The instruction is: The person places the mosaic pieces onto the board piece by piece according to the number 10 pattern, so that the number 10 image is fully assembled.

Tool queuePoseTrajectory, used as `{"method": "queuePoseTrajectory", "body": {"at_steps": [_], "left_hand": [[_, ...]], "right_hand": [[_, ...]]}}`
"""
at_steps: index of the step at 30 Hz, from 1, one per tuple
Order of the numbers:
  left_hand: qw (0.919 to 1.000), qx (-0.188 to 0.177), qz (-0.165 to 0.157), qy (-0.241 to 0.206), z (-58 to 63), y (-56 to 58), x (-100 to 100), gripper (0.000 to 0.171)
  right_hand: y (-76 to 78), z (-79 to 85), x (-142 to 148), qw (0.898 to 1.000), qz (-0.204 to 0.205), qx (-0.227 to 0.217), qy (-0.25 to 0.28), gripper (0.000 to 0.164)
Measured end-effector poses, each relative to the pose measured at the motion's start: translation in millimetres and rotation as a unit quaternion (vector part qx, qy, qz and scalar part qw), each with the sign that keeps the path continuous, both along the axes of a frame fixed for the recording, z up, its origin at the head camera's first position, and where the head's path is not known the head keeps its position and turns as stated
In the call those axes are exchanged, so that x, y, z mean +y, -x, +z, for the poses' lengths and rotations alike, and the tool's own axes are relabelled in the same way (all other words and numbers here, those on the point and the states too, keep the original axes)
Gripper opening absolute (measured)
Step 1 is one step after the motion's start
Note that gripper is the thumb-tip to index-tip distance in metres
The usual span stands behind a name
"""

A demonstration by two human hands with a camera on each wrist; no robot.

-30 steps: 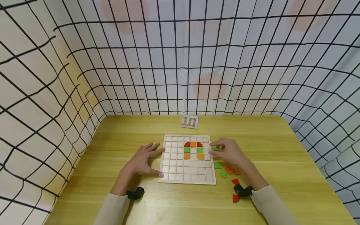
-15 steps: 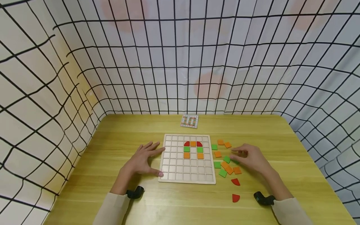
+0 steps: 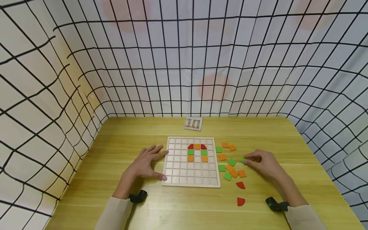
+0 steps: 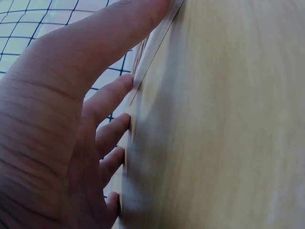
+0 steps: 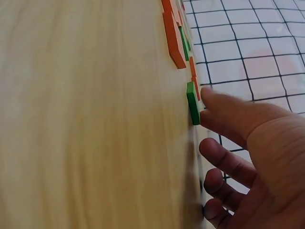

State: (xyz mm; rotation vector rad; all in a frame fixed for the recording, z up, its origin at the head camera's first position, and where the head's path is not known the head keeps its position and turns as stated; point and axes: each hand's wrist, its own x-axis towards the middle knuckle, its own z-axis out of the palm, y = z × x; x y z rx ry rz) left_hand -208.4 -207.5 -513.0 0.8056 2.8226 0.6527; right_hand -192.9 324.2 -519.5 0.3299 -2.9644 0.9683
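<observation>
In the head view a pale square grid board (image 3: 179,177) lies mid-table, with red quarter-round, orange and green tiles (image 3: 204,152) set in an arch on it. My left hand (image 3: 148,163) rests spread at its left side, thumb on the near corner and index fingertip at the edge. My right hand (image 3: 265,163) is to the right of the loose tiles, thumb and index finger pinching a green tile (image 3: 242,161) low at the table. From the right wrist view, that green tile (image 5: 193,103) is at the thumb tip, and the other fingers are loosely bent.
Loose orange tiles (image 3: 242,173) and green tiles (image 3: 222,168) lie right of the board. Two red quarter-round tiles (image 3: 241,202) are nearer the front. A small patterned card (image 3: 193,123) is at the table's back, before a black-gridded white curtain (image 3: 184,76).
My right hand has moved right from the board's edge, over the loose tiles, to the green tile at their far right. My left hand has stayed at the board.
</observation>
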Motion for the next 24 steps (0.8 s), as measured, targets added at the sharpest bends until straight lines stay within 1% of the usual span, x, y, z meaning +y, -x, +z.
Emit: {"method": "queuePoseTrajectory", "body": {"at_steps": [4,7,16,24], "left_hand": [[1.0,0.001,0.001,0.0,0.0,0.5,-0.1,0.108],[1.0,0.003,0.002,0.001,-0.4,0.6,-0.4,0.108],[1.0,0.0,0.001,-0.003,0.2,-0.6,0.8,0.108],[1.0,0.002,0.0,-0.003,-0.7,0.0,-0.5,0.109]], "right_hand": [[-0.4,-0.7,0.6,1.0,-0.014,-0.017,0.002,0.043],[-0.5,-0.2,0.8,1.0,-0.016,-0.017,-0.003,0.047],[-0.5,-0.4,3.3,1.0,0.004,0.015,-0.013,0.033],[0.5,4.5,0.3,1.0,0.016,0.019,-0.01,0.034]]}}
